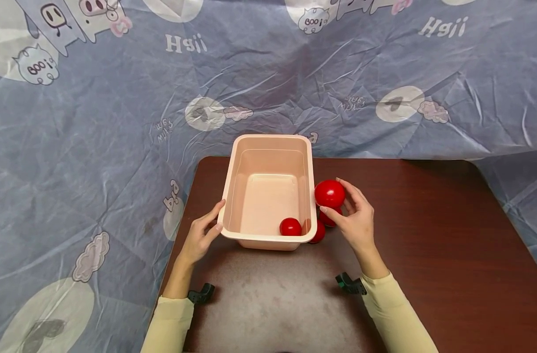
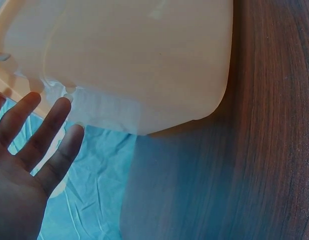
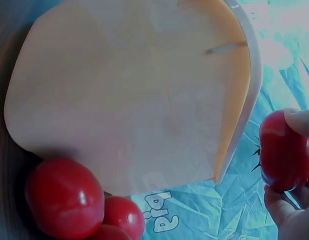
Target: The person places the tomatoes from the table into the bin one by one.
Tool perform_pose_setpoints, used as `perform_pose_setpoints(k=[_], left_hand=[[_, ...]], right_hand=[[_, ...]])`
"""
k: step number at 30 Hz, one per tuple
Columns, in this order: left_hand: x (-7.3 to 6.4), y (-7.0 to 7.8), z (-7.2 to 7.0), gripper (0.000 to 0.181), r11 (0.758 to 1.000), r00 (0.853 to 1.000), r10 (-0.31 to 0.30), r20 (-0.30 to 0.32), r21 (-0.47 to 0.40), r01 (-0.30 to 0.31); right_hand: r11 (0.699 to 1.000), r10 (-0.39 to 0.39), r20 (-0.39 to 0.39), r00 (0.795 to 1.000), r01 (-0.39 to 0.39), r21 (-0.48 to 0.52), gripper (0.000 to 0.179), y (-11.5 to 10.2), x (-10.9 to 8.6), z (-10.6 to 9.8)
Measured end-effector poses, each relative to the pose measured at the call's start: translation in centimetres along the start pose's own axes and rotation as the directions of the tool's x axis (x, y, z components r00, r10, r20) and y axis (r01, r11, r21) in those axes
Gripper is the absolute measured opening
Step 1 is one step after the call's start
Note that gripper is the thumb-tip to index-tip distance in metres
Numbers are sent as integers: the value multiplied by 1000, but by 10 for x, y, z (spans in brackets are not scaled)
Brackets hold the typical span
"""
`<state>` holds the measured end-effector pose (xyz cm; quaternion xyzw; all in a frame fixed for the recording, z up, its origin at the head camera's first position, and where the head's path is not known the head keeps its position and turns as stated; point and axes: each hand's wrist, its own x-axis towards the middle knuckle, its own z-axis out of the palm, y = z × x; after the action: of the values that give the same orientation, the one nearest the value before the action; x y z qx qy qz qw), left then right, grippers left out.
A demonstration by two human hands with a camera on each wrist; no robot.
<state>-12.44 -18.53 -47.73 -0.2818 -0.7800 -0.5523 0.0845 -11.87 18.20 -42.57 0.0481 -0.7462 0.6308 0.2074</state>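
A pale peach plastic tub stands on the table with one red tomato in its near right corner. My left hand holds the tub's left rim near the front corner, thumb and index finger at the rim. Its other fingers reach along the outer wall. Right of the tub, my right hand grips a red tomato between thumb and fingers, up beside the rim. Green stem leaves show on this tomato in the right wrist view. More tomatoes sit against the tub's right wall, partly hidden.
The dark wooden table extends to the right. A blue printed cloth hangs behind and along the left side. Black wrist mounts are worn on both forearms.
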Motion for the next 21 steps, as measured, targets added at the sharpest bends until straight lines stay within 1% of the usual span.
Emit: perform_pose_setpoints(k=[3,10,17,21], left_hand=[[0,-1,0,55,1000,1000,-3,1,-3,3],[-1,-2,0,55,1000,1000,-16,-9,-13,16],[0,-1,0,55,1000,1000,-20,-6,-18,20],[-1,-2,0,55,1000,1000,-21,1,-8,21]], right_hand=[[1000,3,7,1000,-3,15,68,1,2,3],[999,7,28,1000,-9,50,71,15,8,13],[999,-25,76,997,22,35,69,20,9,22],[999,-20,87,996,18,27,70,19,9,27]])
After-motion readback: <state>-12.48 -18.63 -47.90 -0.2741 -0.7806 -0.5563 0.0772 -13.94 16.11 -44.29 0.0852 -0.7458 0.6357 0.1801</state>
